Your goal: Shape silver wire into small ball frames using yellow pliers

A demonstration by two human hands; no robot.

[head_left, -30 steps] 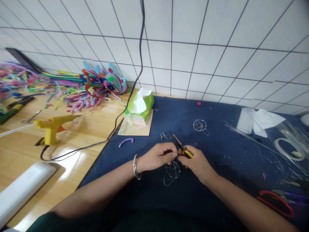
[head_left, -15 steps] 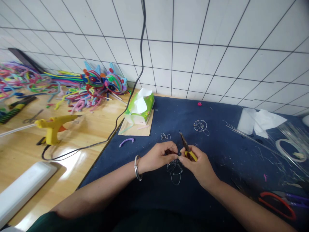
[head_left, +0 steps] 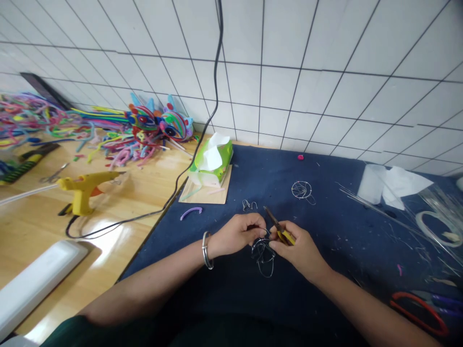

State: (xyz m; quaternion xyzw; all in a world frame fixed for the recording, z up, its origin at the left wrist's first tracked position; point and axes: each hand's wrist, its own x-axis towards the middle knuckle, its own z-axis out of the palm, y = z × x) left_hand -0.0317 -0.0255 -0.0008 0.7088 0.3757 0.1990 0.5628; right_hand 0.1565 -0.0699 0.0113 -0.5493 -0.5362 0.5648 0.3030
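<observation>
My left hand (head_left: 240, 234) pinches the top of a small bent-wire frame (head_left: 263, 251), whose thin loops hang below the fingers over the dark blue cloth (head_left: 202, 294). In my right hand (head_left: 302, 246) lies a pair of long-nose pliers (head_left: 280, 227) with yellow handles, its dark jaws pointing up and to the left. The right thumb is close to the wire frame; whether it touches is too small to tell. Behind the hands lie a little coil of wire (head_left: 249, 206) and a round wire hoop (head_left: 302, 189) with thin wire inside.
At left on the wooden table are a yellow glue gun (head_left: 85, 190), a white box-like object (head_left: 39, 284) and colourful pipe cleaners (head_left: 133, 144). A green tissue pack (head_left: 211, 159) sits at the back. Loose wires (head_left: 383, 212) and red-handled scissors (head_left: 419, 311) lie right.
The right thumb has moved slightly away from the left fingertips, and the pliers' jaws have swung a little left and down. The left hand keeps its pinch. The view has shifted slightly.
</observation>
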